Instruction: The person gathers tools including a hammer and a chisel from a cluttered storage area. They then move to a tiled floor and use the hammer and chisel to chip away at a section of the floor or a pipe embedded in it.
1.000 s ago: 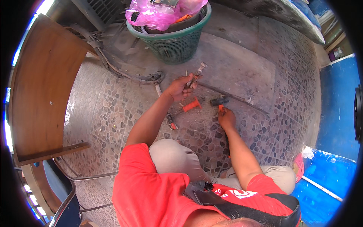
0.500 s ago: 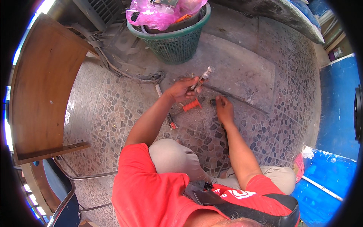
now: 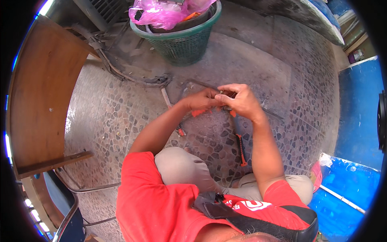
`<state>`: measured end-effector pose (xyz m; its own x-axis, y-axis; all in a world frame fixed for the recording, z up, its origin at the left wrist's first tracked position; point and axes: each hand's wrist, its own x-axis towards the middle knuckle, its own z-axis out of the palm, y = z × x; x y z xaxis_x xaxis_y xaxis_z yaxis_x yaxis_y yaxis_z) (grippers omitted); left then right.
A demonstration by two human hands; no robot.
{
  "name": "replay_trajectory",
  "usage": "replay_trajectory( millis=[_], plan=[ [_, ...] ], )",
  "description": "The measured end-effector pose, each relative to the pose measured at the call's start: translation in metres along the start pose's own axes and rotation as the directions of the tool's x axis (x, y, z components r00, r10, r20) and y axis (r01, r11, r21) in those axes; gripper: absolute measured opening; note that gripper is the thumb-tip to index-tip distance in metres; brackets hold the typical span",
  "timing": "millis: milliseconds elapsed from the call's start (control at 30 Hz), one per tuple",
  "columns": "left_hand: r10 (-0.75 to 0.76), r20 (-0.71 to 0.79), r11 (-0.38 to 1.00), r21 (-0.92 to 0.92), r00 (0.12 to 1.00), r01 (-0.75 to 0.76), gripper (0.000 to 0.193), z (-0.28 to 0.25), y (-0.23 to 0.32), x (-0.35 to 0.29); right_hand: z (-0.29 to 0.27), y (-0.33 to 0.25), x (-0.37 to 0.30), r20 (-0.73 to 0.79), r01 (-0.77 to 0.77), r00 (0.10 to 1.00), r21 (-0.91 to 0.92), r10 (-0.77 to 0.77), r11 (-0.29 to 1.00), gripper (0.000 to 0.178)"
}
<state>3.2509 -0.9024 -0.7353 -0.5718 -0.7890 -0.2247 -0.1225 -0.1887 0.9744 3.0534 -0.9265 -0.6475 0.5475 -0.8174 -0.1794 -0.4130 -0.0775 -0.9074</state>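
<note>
My left hand [image 3: 200, 99] is closed around a small, shiny metal piece, now mostly hidden by the fingers. My right hand [image 3: 245, 103] meets it from the right, thumb and fingers curled onto the same piece. Below the right hand, a tool with a black and orange handle [image 3: 241, 150] lies on the floor, and its upper end disappears under the hand. An orange ribbed grip [image 3: 197, 113] shows in part beneath the left hand. Left of it lies a thin tool with a red end [image 3: 181, 132].
A green mesh basket [image 3: 179, 46] with a pink plastic bag [image 3: 161, 14] stands ahead. A bundle of grey cables [image 3: 117, 72] runs along the floor toward a pale strip [image 3: 165, 98]. The wooden panel [image 3: 48, 97] and a metal-framed chair [image 3: 66, 197] are at left; blue panels [image 3: 358, 113] at right.
My right hand has left the dark end of the floor tool and moved up to join the left. The left hand has turned, covering the metal piece, and the orange-handled tool shows more fully.
</note>
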Motion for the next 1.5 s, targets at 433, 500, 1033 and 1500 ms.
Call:
replay_trajectory(
  millis=[433,500,1033,1500],
  plan=[
    [0.147,-0.187,0.906,-0.369,0.971,-0.208,0.039,0.002,0.003,0.002,-0.047,-0.025,-0.021,-0.505,0.362,0.846,0.311,-0.169,0.879,0.019],
    [0.157,-0.205,0.885,-0.404,0.966,-0.229,0.041,-0.001,0.012,0.003,-0.053,-0.028,-0.030,-0.491,0.387,0.850,0.332,-0.193,0.860,0.020],
    [0.387,-0.341,0.785,-0.365,0.857,-0.500,0.047,-0.012,0.049,-0.014,-0.057,-0.057,-0.054,-0.474,0.461,0.828,0.274,-0.298,0.844,0.011],
    [-0.087,-0.738,0.966,-0.226,0.669,-0.124,0.044,-0.044,-0.090,-0.005,-0.034,-0.020,-0.026,-0.588,0.269,0.808,0.411,0.028,0.871,0.025]
  ],
)
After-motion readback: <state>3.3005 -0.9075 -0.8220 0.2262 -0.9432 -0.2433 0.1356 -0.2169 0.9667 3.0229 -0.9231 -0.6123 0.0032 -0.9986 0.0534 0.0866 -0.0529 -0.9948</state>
